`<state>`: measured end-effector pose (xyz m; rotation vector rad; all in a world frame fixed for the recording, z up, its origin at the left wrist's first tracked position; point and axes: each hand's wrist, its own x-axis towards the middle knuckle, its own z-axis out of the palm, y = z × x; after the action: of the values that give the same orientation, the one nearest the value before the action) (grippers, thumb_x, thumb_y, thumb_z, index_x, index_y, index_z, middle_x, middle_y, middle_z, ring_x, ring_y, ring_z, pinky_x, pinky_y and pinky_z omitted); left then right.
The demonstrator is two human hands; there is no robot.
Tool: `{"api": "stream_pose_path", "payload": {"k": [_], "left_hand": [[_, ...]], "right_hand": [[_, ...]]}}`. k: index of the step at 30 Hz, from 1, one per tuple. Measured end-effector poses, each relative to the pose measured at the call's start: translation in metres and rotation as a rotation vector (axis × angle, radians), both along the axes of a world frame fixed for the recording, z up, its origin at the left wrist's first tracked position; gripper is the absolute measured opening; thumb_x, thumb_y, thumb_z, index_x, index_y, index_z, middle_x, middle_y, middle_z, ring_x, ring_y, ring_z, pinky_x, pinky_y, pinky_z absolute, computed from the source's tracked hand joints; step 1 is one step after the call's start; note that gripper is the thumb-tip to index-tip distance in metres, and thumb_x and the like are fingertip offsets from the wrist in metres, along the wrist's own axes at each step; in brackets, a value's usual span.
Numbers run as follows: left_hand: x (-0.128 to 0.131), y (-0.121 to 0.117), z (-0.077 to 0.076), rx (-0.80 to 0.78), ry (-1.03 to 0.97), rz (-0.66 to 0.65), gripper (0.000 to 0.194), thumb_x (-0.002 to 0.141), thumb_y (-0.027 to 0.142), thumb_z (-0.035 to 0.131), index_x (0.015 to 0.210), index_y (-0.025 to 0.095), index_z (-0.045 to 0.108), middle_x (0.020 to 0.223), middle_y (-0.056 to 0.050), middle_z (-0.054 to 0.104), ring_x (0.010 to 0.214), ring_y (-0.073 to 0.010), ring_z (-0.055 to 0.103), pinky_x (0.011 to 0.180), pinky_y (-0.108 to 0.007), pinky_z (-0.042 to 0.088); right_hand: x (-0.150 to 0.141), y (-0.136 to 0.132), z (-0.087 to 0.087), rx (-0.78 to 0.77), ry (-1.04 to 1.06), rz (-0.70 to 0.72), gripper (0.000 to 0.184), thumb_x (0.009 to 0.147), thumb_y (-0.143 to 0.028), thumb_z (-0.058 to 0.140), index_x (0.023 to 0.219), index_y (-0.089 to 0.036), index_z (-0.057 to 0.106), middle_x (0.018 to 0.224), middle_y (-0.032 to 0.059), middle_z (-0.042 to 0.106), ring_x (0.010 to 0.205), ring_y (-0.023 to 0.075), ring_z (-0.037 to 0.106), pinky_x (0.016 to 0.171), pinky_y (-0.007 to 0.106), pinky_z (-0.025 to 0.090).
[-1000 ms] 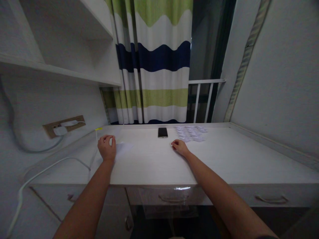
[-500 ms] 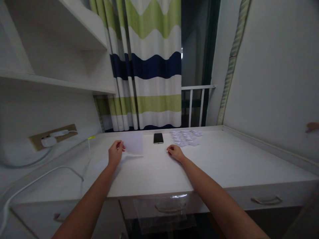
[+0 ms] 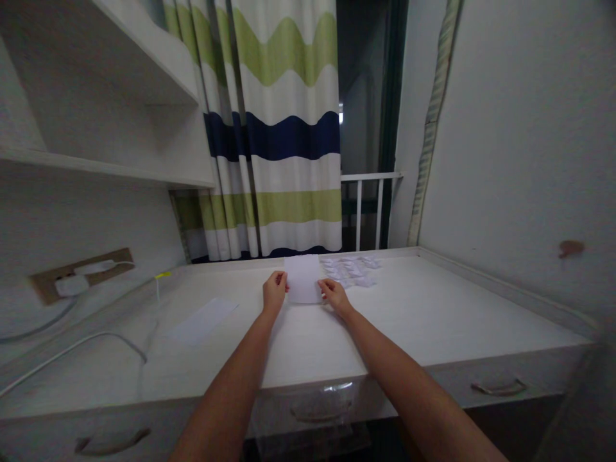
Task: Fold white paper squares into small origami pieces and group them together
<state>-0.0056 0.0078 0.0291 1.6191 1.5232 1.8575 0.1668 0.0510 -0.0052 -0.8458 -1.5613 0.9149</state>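
A white sheet of paper (image 3: 303,280) is held up above the desk between my two hands. My left hand (image 3: 275,289) pinches its left edge, fingers closed. On the opposite edge, my right hand (image 3: 333,294) has its thumb and fingers closed on the paper. Several folded white paper pieces (image 3: 353,271) sit in rows just beyond my right hand. Another white sheet (image 3: 206,319) lies flat on the desk to the left. The phone is hidden, apparently behind the held sheet.
The white desk (image 3: 433,308) has a raised rim along the back and right. A cable (image 3: 103,333) and a wall socket with plugs (image 3: 72,282) are at the left, below a shelf (image 3: 106,170). A striped curtain (image 3: 293,173) hangs behind the desk.
My left hand has carried the sheet rightward to the middle, in front of the phone. My right hand has taken hold of its right edge. The camera view has shifted slightly.
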Motion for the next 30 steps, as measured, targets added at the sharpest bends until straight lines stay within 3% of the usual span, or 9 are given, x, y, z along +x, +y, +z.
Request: {"api": "stream_pose_path", "payload": {"k": [5, 10, 22, 30], "left_hand": [[-0.001, 0.002, -0.006, -0.036, -0.039, -0.032, 0.028, 0.070, 0.041, 0.047, 0.074, 0.016, 0.057, 0.059, -0.001, 0.056, 0.052, -0.0112, 0.051, 0.043, -0.020, 0.036], [-0.007, 0.000, -0.015, -0.174, -0.124, -0.132, 0.036, 0.057, 0.045, 0.061, 0.073, 0.013, 0.063, 0.066, -0.005, 0.061, 0.057, -0.0130, 0.052, 0.041, -0.020, 0.035], [-0.006, -0.005, -0.016, -0.198, -0.103, -0.230, 0.025, 0.056, 0.039, 0.060, 0.061, 0.014, 0.057, 0.056, 0.001, 0.054, 0.052, -0.0107, 0.048, 0.043, -0.020, 0.036], [-0.005, -0.005, -0.017, -0.229, -0.279, -0.323, 0.037, 0.052, 0.037, 0.065, 0.080, 0.016, 0.056, 0.058, 0.001, 0.057, 0.052, -0.0113, 0.052, 0.046, -0.021, 0.041]], "right_hand": [[0.004, 0.004, 0.000, 0.008, 0.050, 0.014, 0.033, 0.058, -0.048, 0.059, 0.063, -0.016, 0.052, 0.056, -0.0013, 0.050, 0.054, 0.0105, 0.046, 0.050, 0.023, 0.040], [0.003, 0.005, 0.000, -0.039, 0.042, 0.043, 0.030, 0.057, -0.044, 0.059, 0.061, -0.016, 0.051, 0.053, -0.0019, 0.049, 0.052, 0.0097, 0.045, 0.048, 0.021, 0.038], [0.007, -0.003, 0.005, -0.183, 0.171, 0.091, 0.030, 0.050, -0.035, 0.068, 0.069, -0.015, 0.054, 0.053, -0.0032, 0.052, 0.048, 0.0081, 0.048, 0.050, 0.023, 0.043], [0.005, -0.003, 0.007, -0.227, 0.254, 0.125, 0.029, 0.047, -0.029, 0.069, 0.070, -0.015, 0.056, 0.047, -0.0050, 0.052, 0.045, 0.0074, 0.047, 0.047, 0.022, 0.040]]}}
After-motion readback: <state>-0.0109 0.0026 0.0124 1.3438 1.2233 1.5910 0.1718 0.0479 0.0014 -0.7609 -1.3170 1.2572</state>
